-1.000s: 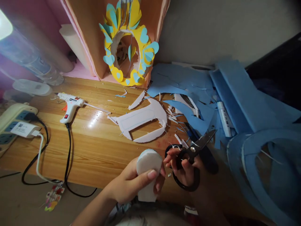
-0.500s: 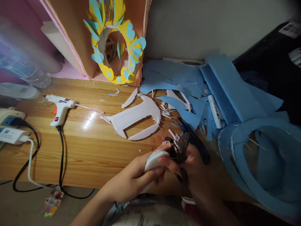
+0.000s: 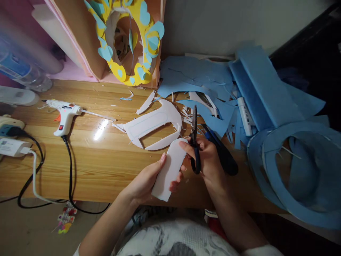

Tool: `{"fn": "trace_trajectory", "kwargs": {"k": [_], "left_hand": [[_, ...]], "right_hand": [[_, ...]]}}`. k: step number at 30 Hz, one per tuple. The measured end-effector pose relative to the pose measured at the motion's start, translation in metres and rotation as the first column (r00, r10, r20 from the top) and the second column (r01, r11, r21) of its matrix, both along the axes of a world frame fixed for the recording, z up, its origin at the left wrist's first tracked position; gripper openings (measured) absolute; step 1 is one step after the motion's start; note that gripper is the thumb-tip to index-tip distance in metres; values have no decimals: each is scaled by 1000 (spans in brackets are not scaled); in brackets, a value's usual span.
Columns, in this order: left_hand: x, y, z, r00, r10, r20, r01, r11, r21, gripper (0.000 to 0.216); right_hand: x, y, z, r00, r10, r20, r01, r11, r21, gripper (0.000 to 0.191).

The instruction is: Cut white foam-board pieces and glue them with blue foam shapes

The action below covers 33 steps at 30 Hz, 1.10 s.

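Observation:
My left hand (image 3: 149,179) grips a white foam board strip (image 3: 170,169) with one rounded end, thumb along its edge and fingers behind it. My right hand (image 3: 209,156) holds black-handled scissors (image 3: 194,131), blades pointing away from me and apparently together. The right thumb or a finger touches the strip's upper right corner. Just beyond lies a larger white foam board piece (image 3: 149,124) with a cut-out and a blue drawn outline. A dark blue-handled cutter (image 3: 222,151) rests on the table right beside my right hand.
A white glue gun (image 3: 65,113) with a glue stick lies left, its black cord hanging over the table edge. Blue sheets (image 3: 194,74), scraps and a white marker (image 3: 244,115) are at right, near blue rings (image 3: 269,170). Behind stands a yellow heart-decorated wreath (image 3: 119,73).
The strip has turned from edge-on to showing its broad white face. The scissors have swung up to point away from me, and my hands have moved slightly apart.

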<state>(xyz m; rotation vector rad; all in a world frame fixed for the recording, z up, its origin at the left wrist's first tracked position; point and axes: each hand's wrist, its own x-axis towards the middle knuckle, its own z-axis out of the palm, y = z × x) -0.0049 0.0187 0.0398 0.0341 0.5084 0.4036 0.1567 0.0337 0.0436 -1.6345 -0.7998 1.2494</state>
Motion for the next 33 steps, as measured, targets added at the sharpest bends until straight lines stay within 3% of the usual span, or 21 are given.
{"fn": "trace_trajectory", "kwargs": {"k": [3, 5, 10, 13, 17, 22, 24, 26, 29, 33], "left_hand": [[3, 0, 3, 1000, 19, -16, -19, 1000, 16, 46], [4, 0, 5, 993, 10, -115, 1, 996, 94, 49], [3, -3, 8, 924, -84, -374, 188, 950, 251, 59], [2, -7, 8, 865, -30, -500, 225, 916, 333, 57], [-5, -10, 15, 815, 57, -576, 305, 803, 511, 47], [-23, -7, 32, 747, 96, -658, 496, 580, 647, 30], [-30, -7, 38, 738, 66, -672, 536, 549, 642, 26], [-34, -8, 45, 757, 27, -653, 529, 560, 637, 26], [-36, -13, 54, 793, 73, -605, 468, 561, 682, 26], [-34, -20, 60, 804, 208, -558, 442, 419, 793, 31]], "right_hand": [[0, 2, -3, 1000, -16, 16, 16, 1000, -20, 30], [1, 2, -6, 1000, 1, 12, 0, 1000, -16, 31], [5, 0, -12, 999, 30, -45, -31, 999, -19, 26], [8, -2, -12, 997, 68, -32, -67, 998, 8, 22], [15, -6, -8, 984, 171, -48, -170, 985, 35, 20], [21, -14, -5, 989, 92, -115, -91, 996, 18, 29], [22, -17, -8, 989, 65, -133, -59, 997, 48, 30], [23, -20, -12, 986, 45, -158, -28, 994, 110, 33], [24, -20, -17, 973, 61, -225, -9, 974, 226, 38], [23, -15, -16, 949, 129, -289, -16, 932, 363, 54]]}}
